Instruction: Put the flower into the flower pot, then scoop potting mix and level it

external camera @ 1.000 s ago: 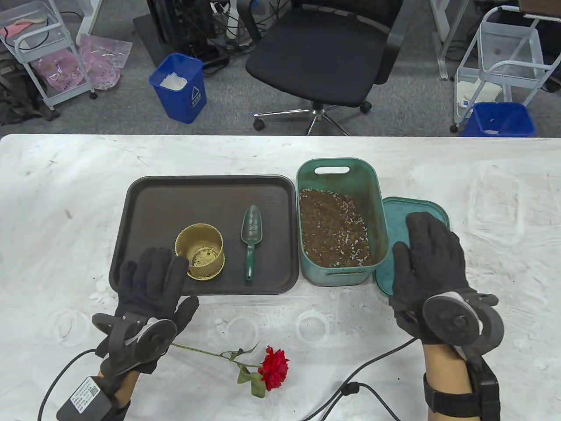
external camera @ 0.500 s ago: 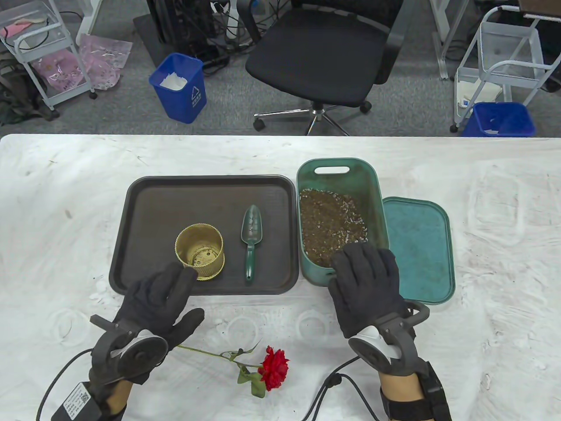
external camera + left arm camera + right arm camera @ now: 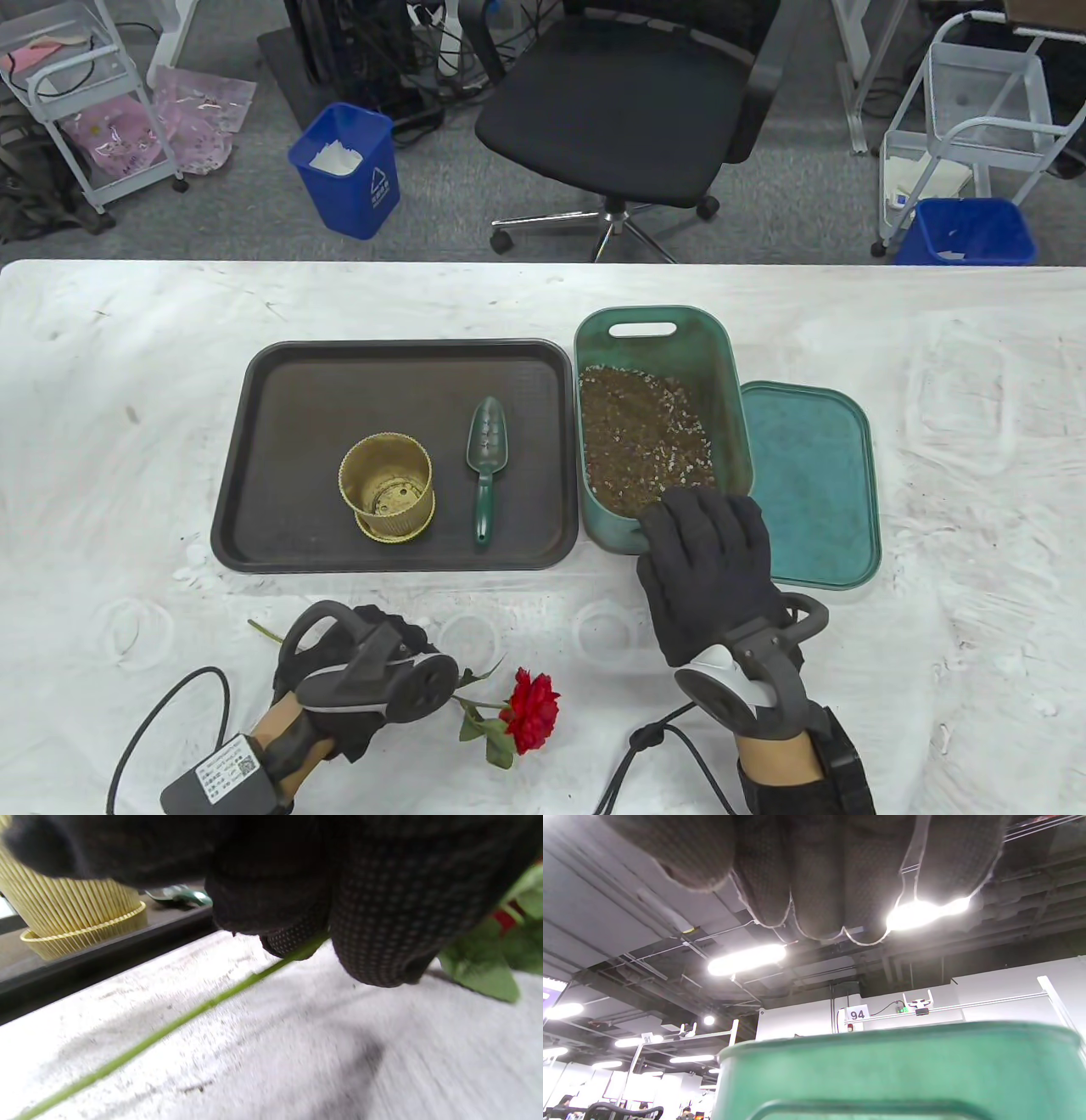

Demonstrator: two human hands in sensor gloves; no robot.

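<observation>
Broadly, the white table [image 3: 127,407] carries a dark tray [image 3: 280,382] with a green bin [image 3: 721,373] of potting mix [image 3: 636,433] just to its right, and the bin's lid [image 3: 814,475] lying flat beside that. On the tray the yellow ribbed flower pot [image 3: 388,486] stands upright and holds nothing, with the green scoop [image 3: 485,463] lying apart to its right. The right hand [image 3: 708,569] hovers over the bin's near rim, fingers straight and together, gripping nothing. The left hand [image 3: 373,671] is down on the table near the front edge, its fingers [image 3: 382,933] curled round the stem of the flower [image 3: 530,709]. The red bloom lies on the table to the right of that hand, stem end poking out on its left
</observation>
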